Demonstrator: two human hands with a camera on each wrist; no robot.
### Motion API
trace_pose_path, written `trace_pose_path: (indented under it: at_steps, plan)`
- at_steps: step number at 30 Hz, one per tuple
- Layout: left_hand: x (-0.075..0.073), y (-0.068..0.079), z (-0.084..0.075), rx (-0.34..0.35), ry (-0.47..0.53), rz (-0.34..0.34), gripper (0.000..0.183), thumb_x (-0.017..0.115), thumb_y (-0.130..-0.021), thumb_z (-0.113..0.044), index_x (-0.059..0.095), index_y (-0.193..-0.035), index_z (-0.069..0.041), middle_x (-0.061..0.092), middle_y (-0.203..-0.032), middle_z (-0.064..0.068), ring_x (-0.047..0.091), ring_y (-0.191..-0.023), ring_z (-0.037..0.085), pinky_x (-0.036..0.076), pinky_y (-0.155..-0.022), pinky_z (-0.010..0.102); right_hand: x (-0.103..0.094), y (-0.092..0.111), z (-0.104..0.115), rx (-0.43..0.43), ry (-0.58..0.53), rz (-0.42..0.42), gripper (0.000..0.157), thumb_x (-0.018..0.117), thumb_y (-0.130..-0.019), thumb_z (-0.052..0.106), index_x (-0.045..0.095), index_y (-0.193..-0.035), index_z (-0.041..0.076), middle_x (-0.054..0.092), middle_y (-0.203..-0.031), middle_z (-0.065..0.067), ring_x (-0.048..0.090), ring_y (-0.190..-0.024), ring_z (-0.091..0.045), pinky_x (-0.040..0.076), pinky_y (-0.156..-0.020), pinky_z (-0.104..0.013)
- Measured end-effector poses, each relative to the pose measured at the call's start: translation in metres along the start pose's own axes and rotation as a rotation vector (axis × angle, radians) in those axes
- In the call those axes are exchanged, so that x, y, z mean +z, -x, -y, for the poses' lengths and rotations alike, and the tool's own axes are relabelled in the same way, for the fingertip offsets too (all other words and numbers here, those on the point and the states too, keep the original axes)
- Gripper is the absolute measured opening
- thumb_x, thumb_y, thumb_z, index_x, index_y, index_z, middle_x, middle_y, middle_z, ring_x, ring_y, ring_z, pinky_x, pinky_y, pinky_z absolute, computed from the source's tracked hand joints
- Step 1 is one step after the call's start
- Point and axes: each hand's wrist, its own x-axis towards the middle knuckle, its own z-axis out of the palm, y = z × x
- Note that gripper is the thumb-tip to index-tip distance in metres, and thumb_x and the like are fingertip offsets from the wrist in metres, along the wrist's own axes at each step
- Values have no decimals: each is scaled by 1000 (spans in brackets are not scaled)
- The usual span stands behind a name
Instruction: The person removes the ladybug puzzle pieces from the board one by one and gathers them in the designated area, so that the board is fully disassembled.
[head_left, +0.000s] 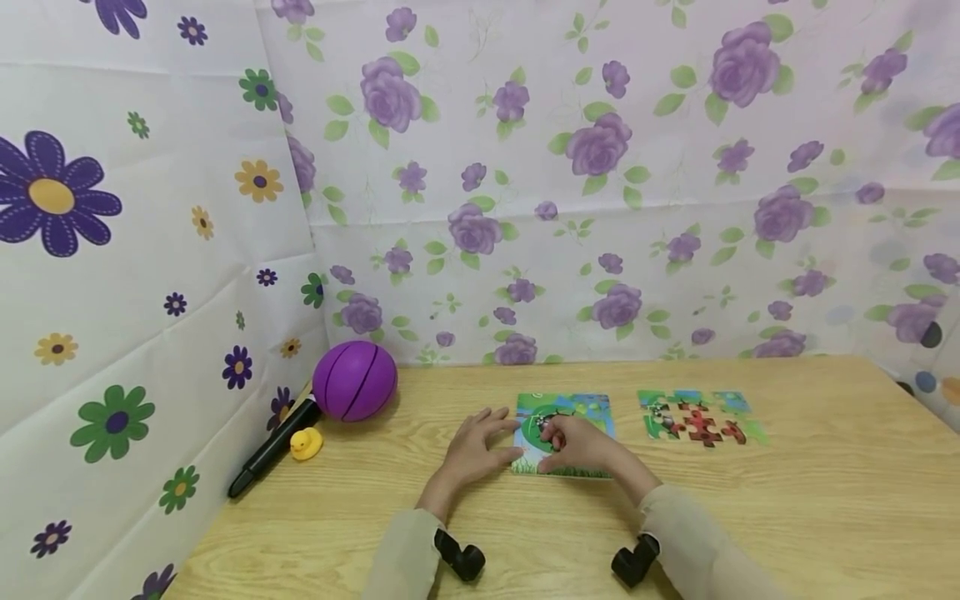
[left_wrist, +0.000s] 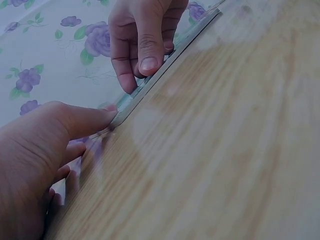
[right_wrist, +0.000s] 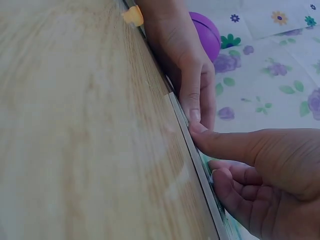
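Observation:
A jigsaw puzzle board (head_left: 600,410) with a ladybug picture on green and blue lies flat on the wooden table. My left hand (head_left: 476,450) is at its left side, and the thumb (left_wrist: 97,120) touches the board's near corner with the other fingers loosely extended. Over the left half of the picture is my right hand (head_left: 577,443). Its thumb (right_wrist: 220,142) reaches down to the board near the left thumb, and its other fingers (right_wrist: 237,192) bend inward, apart from the thumb. I see no loose piece in it; the palm hides part of the picture.
Right of the board lie several loose or partly joined jigsaw pieces (head_left: 701,421). At the left are a purple ball (head_left: 355,381), a yellow rubber duck (head_left: 306,444) and a black marker-like stick (head_left: 273,447). Flowered cloth (head_left: 480,275) hangs behind the table (head_left: 825,500).

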Motion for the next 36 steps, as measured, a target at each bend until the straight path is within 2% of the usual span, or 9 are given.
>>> trace_pose_path:
  at_steps: [6,10,17,23,30,36]
  plan:
    - [-1,-1,0,34,-20,-10,43,66,-92,-31,63,-131,-12,45,-151,13,30,-146,41,15,-122,63,1,-2,-1,-14,0,20,39,79,-81,14,55,-108,-3,42,-81,-3,38,-74,-15,33,-63,-24]
    - [0,-1,0,33,-18,-8,42,65,-93,-30,62,-131,-10,45,-152,14,29,-146,41,14,-122,63,2,-2,-3,-30,-30,24,39,78,-82,11,51,-107,-3,39,-84,-4,37,-77,-16,32,-64,-25]
    - [0,0,1,23,-21,-15,42,65,-93,-31,63,-131,-12,45,-152,12,29,-147,39,15,-122,62,5,-1,-10,-69,-124,-13,39,74,-86,10,49,-112,-3,49,-100,-12,40,-83,-19,38,-69,-27]
    - [2,-1,2,33,-17,-13,43,66,-93,-32,63,-131,-12,45,-152,12,30,-146,40,15,-122,61,5,-1,-18,-83,-229,-31,28,63,-94,11,52,-115,-6,55,-100,-12,46,-80,-17,44,-67,-25]
    - [1,0,1,27,-19,-8,43,65,-93,-31,62,-131,-12,44,-153,11,29,-147,39,14,-123,60,6,-3,-20,-96,-223,-82,26,63,-94,13,58,-114,-3,60,-98,-13,50,-76,-15,45,-62,-23]
    - [0,0,-1,8,-14,2,43,66,-93,-32,62,-132,-15,44,-153,9,28,-148,37,13,-124,59,1,-1,-18,-83,-230,-137,28,65,-94,18,60,-115,0,64,-99,-12,57,-81,-15,51,-68,-25]
